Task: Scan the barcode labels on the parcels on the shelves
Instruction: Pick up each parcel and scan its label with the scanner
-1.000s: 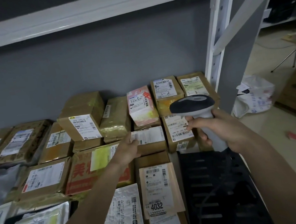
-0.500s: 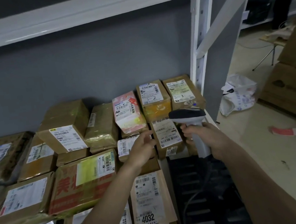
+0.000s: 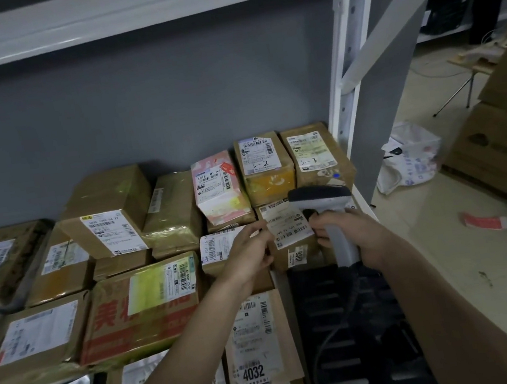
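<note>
Head view: we hold the scanner (image 3: 323, 202) in the right hand (image 3: 353, 236), fingers curled round its handle, head aimed at the back of the shelf (image 3: 131, 8). The left hand (image 3: 247, 255) rests on a small box (image 3: 221, 251), its fingertips pinching the edge of the label (image 3: 287, 223) on the adjacent box (image 3: 290, 235). Both boxes sit in the right-hand group of parcels, just in front of the pink box (image 3: 217, 187) and the boxes marked 3-2 (image 3: 263, 164) and 3-3 (image 3: 313, 153).

For a clean read, we recommend:
- Press the label flat with the left fingertips, keeping them off the bars.
- Tilt the scanner head down toward that label, since it appears to point over it.
- Hold both hands steady until the read registers.

Glossy tape on nearby boxes may cause glare; angle the scanner slightly off perpendicular.
</note>
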